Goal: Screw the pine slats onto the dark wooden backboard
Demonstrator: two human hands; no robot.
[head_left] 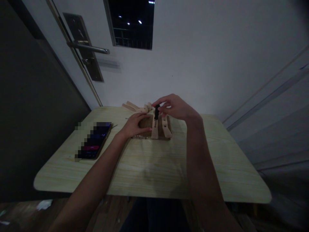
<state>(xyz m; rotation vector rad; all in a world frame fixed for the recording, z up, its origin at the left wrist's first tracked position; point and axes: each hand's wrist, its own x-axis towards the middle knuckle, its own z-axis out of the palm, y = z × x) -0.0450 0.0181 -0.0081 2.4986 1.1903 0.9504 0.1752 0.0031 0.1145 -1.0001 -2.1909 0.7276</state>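
My right hand [172, 106] has its fingers closed round the black handle of a small screwdriver [156, 112]. The screwdriver stands upright, its shaft pointing down at a pale wooden strip [154, 131] that lies across a brown board [146, 123]. Whether the tip sits in a screw is too small to make out. With thumb and fingers spread apart, my left hand [134, 125] rests on the left part of the board, thumb tip close to the strip. A second wooden strip with holes [165, 127] lies at the board's right side, below my right hand.
Several loose wooden pieces [137, 108] lie behind the board, near the wall. At the left of the table [149, 174] lies a phone [95, 141] with its screen lit, partly blurred out. A door with a lever handle [90, 48] rises behind the table.
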